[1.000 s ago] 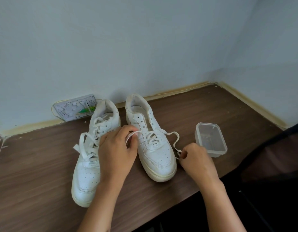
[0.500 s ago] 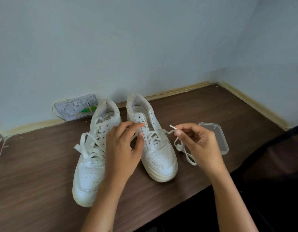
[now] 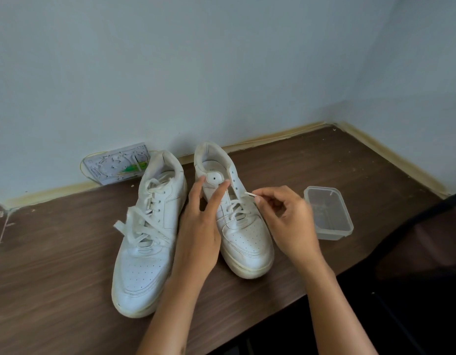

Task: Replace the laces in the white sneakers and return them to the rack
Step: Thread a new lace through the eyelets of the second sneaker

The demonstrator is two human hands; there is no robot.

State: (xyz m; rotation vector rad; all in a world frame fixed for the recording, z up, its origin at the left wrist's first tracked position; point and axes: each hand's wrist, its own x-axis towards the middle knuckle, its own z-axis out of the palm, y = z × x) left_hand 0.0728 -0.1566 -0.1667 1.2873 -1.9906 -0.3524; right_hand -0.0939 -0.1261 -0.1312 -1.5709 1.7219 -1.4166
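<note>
The right-hand sneaker stands on the table, toe toward the person, with a white lace crossed only through its lower eyelets; the upper eyelets on both flaps are bare, so by my reading this shoe is roughly half laced. The right hand pinches the lace tip between thumb and forefinger, just beside the next open eyelets, while the left hand has its fingers loosely spread, their tips touching the tongue and inner flap as if to steady them. Just beside it, the left-hand sneaker is laced higher up, but its ends lie loose and untied across the vamp, so it may need finishing. No rack shows, and I judge the return step to be wholly ahead. A clear plastic container sits near the right hand, and a pale panel with wires leans at the wall behind the shoes. No brand, label or writing is legible on anything.
</note>
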